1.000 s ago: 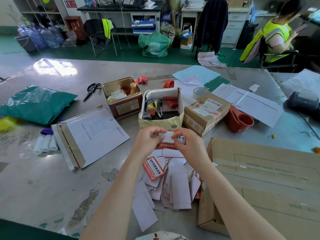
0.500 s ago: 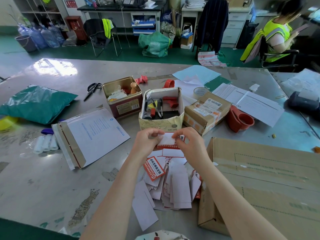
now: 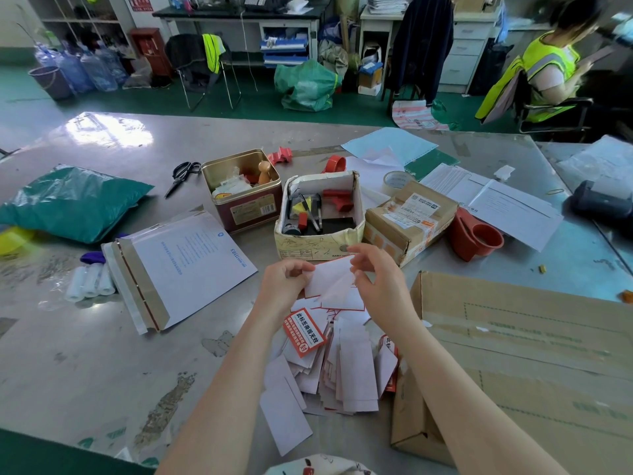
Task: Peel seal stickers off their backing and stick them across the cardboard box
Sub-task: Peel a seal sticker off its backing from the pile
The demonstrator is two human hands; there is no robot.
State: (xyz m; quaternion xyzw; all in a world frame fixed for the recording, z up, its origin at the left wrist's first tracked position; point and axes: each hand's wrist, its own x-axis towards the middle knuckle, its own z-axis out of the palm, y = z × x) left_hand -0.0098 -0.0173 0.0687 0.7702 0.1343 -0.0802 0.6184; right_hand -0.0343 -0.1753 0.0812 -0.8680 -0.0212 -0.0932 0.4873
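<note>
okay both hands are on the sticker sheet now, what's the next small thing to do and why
Probably keep pulling with the right hand so the translucent layer lifts off the sticker sheet that the left hand pinches. It looks only partly peeled, and the cardboard box waits at the right.

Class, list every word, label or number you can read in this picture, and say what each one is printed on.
"此标签撕毁无效": orange seal sticker lying face up on the pile.
"EBIII": white mailing envelope, seen sideways, uncertain; its other blue lines are too small.
Small parcel shipping labels: too small to read.
Red tin barcode label: too small.
Red wall sign: blurred.
Big cardboard box green print: too faint.
</note>
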